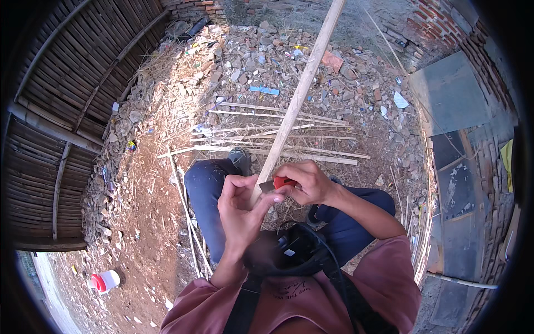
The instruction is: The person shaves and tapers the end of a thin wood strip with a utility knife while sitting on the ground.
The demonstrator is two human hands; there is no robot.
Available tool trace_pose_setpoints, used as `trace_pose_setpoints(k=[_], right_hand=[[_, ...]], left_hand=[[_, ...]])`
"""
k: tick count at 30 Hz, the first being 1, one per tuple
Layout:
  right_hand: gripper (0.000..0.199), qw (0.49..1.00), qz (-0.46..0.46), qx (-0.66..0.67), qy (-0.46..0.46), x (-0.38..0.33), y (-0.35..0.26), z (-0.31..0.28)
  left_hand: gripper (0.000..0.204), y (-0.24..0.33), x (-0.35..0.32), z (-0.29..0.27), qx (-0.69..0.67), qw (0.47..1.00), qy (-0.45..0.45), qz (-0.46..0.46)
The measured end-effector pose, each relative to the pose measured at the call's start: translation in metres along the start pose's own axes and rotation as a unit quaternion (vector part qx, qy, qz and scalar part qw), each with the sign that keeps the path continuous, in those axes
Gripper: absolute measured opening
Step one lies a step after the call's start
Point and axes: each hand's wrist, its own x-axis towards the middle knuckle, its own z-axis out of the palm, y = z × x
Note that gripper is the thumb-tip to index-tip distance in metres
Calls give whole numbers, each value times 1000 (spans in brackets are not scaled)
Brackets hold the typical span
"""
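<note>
Currently left hand [240,207] grips the long pale bamboo strip [300,92] near its lower end; right hand [307,182] is closed on a small red-handled knife [280,183], blade set against the strip. Strip rises away over the knees. Several thin split bamboo slivers [278,131] lie finished on dirt ground [150,222]; this one looks barely begun

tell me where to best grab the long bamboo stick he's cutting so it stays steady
Grip the bamboo stick low on its shaft, just under the blade, from the left side, probably as the left hand does. It leans up and away, long and thin, so a hold near the cut steadies it, while the right hand works the red-handled knife.
</note>
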Motion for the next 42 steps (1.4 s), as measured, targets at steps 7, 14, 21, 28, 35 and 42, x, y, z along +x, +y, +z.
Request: trace_pose_setpoints(k=[7,14,21,28,35,42], right_hand=[[25,1000,10,-27,-5,2,-9,-2],[25,996,-8,-78,31,1,-11,2],[22,989,8,-135,57,1,-14,4],[21,985,23,-157,72,4,-20,5],[20,980,44,-170,93,2,-20,5],[20,975,55,-181,120,15,-23,-13]], left_hand=[[43,0,2,-3,-45,999,-18,-18],[39,-4,3,-1,-30,999,3,-22],[39,-6,7,-2,-10,1000,7,-16],[37,-11,10,-3,18,1000,14,-15],[36,-14,11,2,34,998,41,-25],[34,-13,8,4,81,995,57,-17]])
